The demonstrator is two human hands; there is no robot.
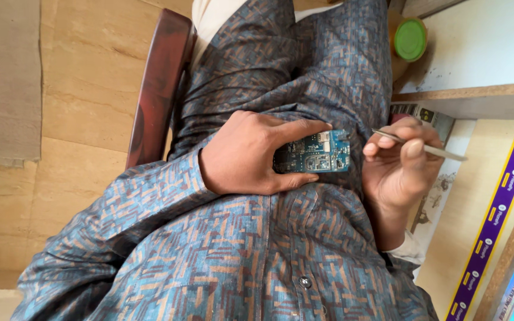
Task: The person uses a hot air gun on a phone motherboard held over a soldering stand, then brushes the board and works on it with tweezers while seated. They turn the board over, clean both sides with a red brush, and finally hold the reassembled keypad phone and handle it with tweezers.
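Over the lap | left hand (pixel 248 156) curled, gripping circuit board (pixel 312 152) between thumb and fingers | right hand (pixel 401 160) palm-up, pinching tweezers (pixel 419 145)

Glossy blue circuit board (pixel 312 153), shiny thin metal tweezers (pixel 420 147), matt patterned cloth shirt (pixel 221 249), polished dark wooden chair (pixel 156 83).

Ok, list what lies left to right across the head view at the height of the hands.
Mat → floor → chair arm → left hand → circuit board → right hand → tweezers → purple strip.
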